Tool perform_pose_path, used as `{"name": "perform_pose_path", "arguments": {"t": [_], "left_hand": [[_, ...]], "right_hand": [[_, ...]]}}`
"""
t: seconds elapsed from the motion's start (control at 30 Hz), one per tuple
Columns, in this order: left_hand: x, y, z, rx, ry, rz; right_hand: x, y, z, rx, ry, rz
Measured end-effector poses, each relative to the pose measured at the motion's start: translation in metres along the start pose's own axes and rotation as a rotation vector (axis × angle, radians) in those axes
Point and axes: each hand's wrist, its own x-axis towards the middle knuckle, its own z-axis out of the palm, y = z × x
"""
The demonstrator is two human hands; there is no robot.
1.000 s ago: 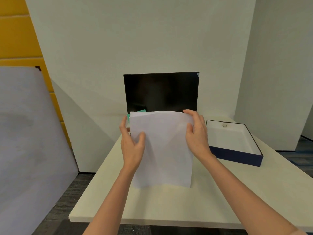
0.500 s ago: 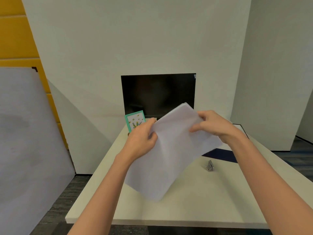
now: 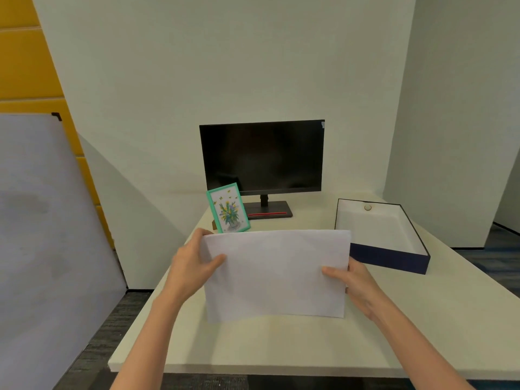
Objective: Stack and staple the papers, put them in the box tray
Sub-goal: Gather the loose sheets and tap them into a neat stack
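From the head camera, and the only view we have: the papers (image 3: 275, 274) are now turned long side across and stood upright, lower edge down on the table (image 3: 281, 347), where half a second ago they were tilted in mid-air on a diagonal and a second ago held tall and narrow. The left hand (image 3: 191, 267) grips the upper left corner, thumb pressed on the front face and fingers wrapped behind; the right hand (image 3: 356, 282) pinches the right edge lower down, thumb in front, the other fingers hidden behind the sheets. That looks to me like squaring the stack on its second side, so the stacking step is close to done and stapling is next. The small metal object seen on the table half a second ago, probably the stapler, is out of sight now, most likely behind the sheets. The box tray (image 3: 394, 257), navy outside and white inside, sits open just right of the papers, holding only a small round thing near its far wall. The table is pale and smooth; at the back stand a dark monitor (image 3: 263, 156) and a green-framed flower picture (image 3: 228, 211). White partition walls close the corner, a large board (image 3: 42, 220) leans at left before a yellow wall, and grey carpet shows below.
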Motion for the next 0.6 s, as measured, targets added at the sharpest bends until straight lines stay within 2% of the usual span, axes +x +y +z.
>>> {"name": "perform_pose_path", "arguments": {"t": [0.13, 0.27, 0.4, 0.6], "left_hand": [[-0.009, -0.001, 0.018, -0.316, 0.128, -0.056], [-0.011, 0.001, 0.027, -0.299, 0.201, 0.079], [-0.008, -0.002, 0.029, -0.12, 0.267, 0.21], [-0.009, -0.005, 0.032, -0.084, 0.326, 0.232]], "right_hand": [[0.002, -0.009, 0.012, -0.156, 0.189, -0.24], [-0.002, -0.023, 0.019, -0.48, 0.25, -0.522], [0.003, -0.027, 0.018, -0.619, 0.27, -0.585], [0.007, -0.026, 0.016, -0.545, 0.272, -0.599]]}}
